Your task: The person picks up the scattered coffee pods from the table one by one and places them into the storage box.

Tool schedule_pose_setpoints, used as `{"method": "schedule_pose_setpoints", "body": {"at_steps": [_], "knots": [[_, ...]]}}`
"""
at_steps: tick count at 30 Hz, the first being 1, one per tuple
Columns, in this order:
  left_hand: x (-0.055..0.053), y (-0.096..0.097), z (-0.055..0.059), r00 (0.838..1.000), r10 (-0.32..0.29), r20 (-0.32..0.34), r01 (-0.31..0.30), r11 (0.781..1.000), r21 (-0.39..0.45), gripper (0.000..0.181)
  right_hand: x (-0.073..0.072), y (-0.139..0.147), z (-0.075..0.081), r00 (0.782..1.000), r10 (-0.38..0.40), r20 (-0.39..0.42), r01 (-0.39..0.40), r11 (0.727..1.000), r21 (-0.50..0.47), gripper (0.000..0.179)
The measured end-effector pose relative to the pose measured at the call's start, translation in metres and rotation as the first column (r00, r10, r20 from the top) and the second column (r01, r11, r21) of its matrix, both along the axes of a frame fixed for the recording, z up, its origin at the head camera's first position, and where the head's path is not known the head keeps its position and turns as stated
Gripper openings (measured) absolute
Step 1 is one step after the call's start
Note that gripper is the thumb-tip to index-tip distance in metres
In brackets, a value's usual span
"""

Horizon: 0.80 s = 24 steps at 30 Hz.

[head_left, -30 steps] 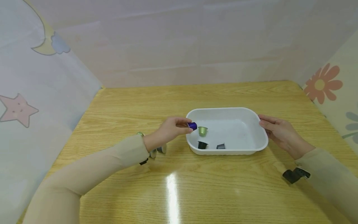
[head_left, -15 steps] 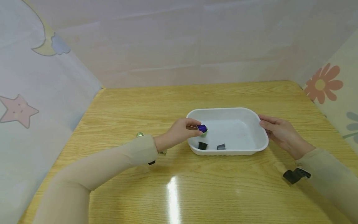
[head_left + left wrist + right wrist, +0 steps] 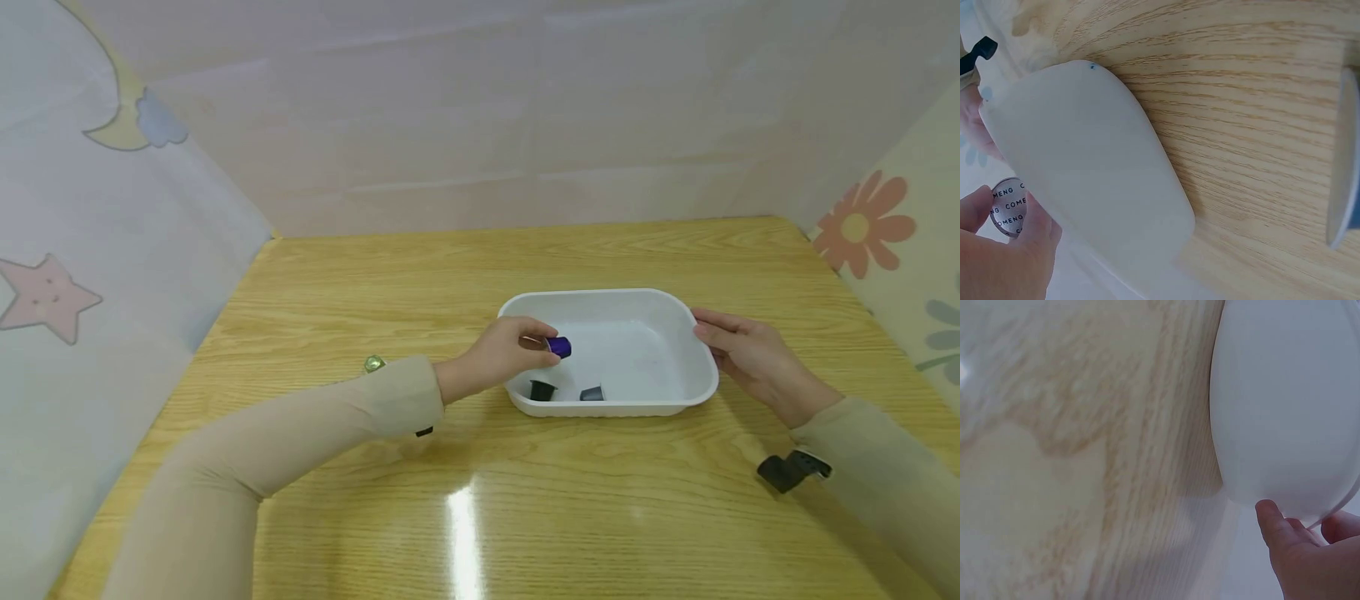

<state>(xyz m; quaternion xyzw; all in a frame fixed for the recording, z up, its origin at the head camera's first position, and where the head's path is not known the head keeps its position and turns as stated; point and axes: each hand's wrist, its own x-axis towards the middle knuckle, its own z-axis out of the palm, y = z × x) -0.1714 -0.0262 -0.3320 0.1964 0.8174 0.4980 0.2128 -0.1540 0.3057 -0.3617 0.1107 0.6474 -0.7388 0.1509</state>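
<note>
My left hand pinches a purple coffee capsule between thumb and fingers, over the left part of a white plastic tray. In the left wrist view the capsule's silver lid faces the camera, printed with dark letters. A black capsule and a grey capsule lie inside the tray along its near wall. At the tray's right end my right hand grips the rim, thumb on one side and fingers beneath, as the right wrist view shows.
A green capsule lies on the wooden table, left of the tray and just beyond my left sleeve. At the left wrist view's right edge, a pale disc rim with blue behind it stands close to the camera. Printed cloth walls surround the table.
My left hand has carried the purple capsule rightward, from the tray's left rim to over its inside. It now covers the green capsule in the tray. My right hand keeps its grip.
</note>
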Motion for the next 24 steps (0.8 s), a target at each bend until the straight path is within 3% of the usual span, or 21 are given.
{"method": "schedule_pose_setpoints", "body": {"at_steps": [24], "knots": [[-0.006,0.031,-0.014,0.993,-0.090,-0.072,0.079,0.987,-0.140,0.038,0.000,0.002,0.000,1.000,0.002,0.002,-0.002,1.000,0.027,0.017]]}}
